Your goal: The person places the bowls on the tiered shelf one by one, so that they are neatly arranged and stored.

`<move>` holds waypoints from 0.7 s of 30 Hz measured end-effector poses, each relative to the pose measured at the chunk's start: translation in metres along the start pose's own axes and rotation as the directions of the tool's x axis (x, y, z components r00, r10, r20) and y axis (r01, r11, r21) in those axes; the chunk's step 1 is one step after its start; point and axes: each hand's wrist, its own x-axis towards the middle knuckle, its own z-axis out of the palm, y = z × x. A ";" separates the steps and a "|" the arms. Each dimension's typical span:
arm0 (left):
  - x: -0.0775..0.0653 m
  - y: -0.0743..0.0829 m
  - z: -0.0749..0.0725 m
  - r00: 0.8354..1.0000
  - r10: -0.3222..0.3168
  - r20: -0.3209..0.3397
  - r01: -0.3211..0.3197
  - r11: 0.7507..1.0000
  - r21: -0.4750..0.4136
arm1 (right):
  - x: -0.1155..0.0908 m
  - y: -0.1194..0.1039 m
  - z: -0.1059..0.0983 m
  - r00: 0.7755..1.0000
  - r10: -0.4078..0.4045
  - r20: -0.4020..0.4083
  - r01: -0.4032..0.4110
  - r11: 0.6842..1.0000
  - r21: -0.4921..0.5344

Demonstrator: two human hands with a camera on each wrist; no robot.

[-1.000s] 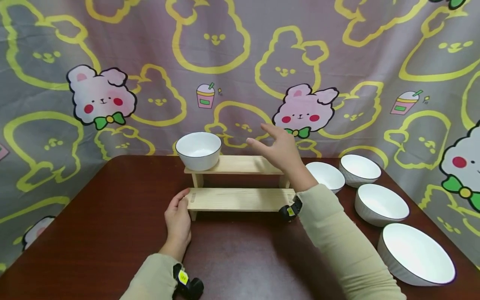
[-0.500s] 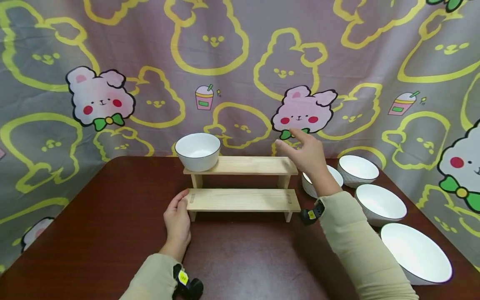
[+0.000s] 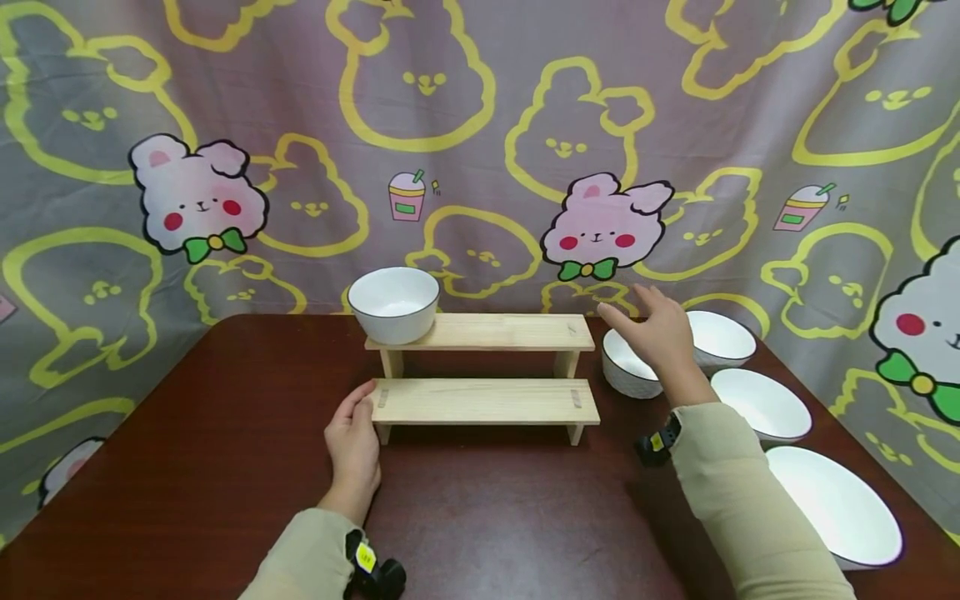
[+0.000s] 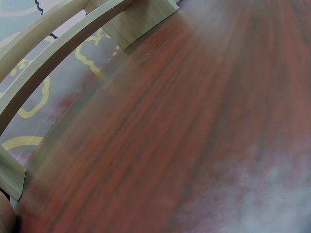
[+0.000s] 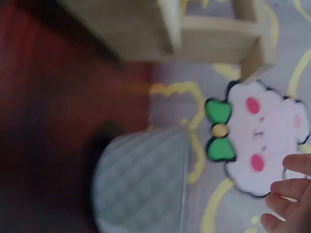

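A two-tier wooden rack is set near the back edge of the counter. The left end of its lower board is gripped by the left hand, whose fingers are bent around that end. The right hand is held in the air above and beside a small bowl, with thumb and fingers spread; nothing is grasped by it. That bowl is placed between the rack's right end and the counter's right edge, and a quilted diamond pattern is shown on its outer wall. A white bowl is seated upright on the left end of the upper board. Along the counter's right edge, a back bowl, a middle bowl and a front bowl are lined up from the back right corner forward. Behind, a rabbit-print curtain is hung.
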 end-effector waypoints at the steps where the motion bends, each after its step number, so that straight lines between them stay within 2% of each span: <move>1: 0.000 0.000 0.000 1.000 0.002 -0.002 -0.002 1.000 -0.001 | 0.000 0.004 0.001 1.000 0.013 0.011 -0.013 1.000 -0.013; 8: -0.001 -0.002 0.000 1.000 0.017 -0.026 -0.017 1.000 0.015 | -0.004 0.028 0.013 0.992 0.099 0.084 -0.094 0.994 -0.061; 21: 0.001 -0.004 0.000 0.999 0.032 -0.033 -0.031 0.999 0.013 | -0.009 0.059 0.030 0.989 0.110 0.102 -0.093 0.984 -0.151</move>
